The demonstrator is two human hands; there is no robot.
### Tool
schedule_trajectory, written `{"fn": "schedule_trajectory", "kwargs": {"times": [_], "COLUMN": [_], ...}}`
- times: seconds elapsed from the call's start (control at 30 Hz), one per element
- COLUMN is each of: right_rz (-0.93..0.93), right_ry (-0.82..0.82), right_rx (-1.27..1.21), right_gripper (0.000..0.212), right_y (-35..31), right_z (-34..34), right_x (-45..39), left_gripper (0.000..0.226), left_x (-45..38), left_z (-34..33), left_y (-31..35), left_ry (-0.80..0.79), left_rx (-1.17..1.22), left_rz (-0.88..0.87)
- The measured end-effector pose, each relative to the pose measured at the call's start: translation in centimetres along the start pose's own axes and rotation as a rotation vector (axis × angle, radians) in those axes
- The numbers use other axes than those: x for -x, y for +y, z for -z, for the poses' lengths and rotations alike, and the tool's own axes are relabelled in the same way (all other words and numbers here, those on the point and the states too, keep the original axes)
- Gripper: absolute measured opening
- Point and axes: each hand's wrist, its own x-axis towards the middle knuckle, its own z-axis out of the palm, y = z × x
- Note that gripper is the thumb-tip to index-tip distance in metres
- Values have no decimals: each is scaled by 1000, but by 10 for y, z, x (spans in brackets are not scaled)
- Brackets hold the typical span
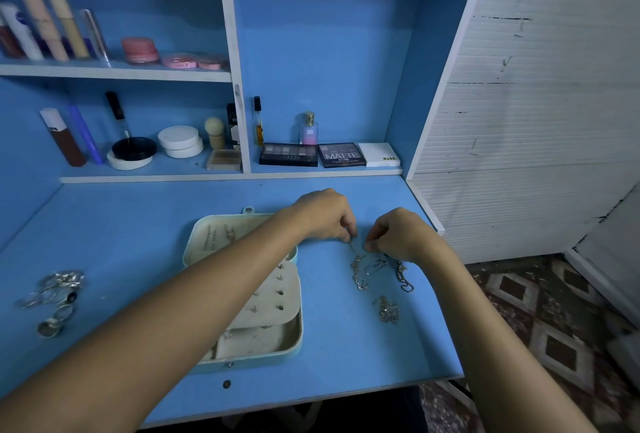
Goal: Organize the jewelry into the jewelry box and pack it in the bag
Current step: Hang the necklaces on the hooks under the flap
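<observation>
An open mint jewelry box lies in the middle of the blue desk, with stud earrings pinned on its cream insert and chains hanging in the lid. My left forearm crosses over the box. My left hand and my right hand both pinch a thin silver necklace just right of the box, lifting its upper end off the desk. A dark beaded chain and another silver chain lie below the hands. No bag is in view.
A heap of silver rings and bangles lies at the desk's left. Shelves behind hold eyeshadow palettes, a perfume bottle, compacts and tubes. The desk's right edge drops to a patterned floor.
</observation>
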Motion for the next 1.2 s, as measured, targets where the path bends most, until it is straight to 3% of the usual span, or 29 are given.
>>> {"fn": "schedule_trajectory", "kwargs": {"times": [0.13, 0.3, 0.6, 1.0, 1.2], "right_rz": [-3, 14, 158, 175, 192], "right_ry": [3, 20, -30, -18, 11], "right_rx": [1, -6, -139, -98, -90], "right_gripper": [5, 2, 11, 12, 13], "right_y": [-1, 1, -11, -23, -28], "right_z": [-1, -2, -1, 7, 12], "right_x": [-1, 0, 9, 14, 15], "left_gripper": [5, 16, 12, 13, 13], "left_x": [0, 1, 18, 35, 39], "left_z": [1, -3, 16, 25, 30], "left_y": [2, 9, 9, 3, -1], "left_ry": [14, -54, -22, 42, 48], "left_rx": [-30, -88, 79, 238, 201], "left_rz": [-3, -14, 6, 33, 79]}}
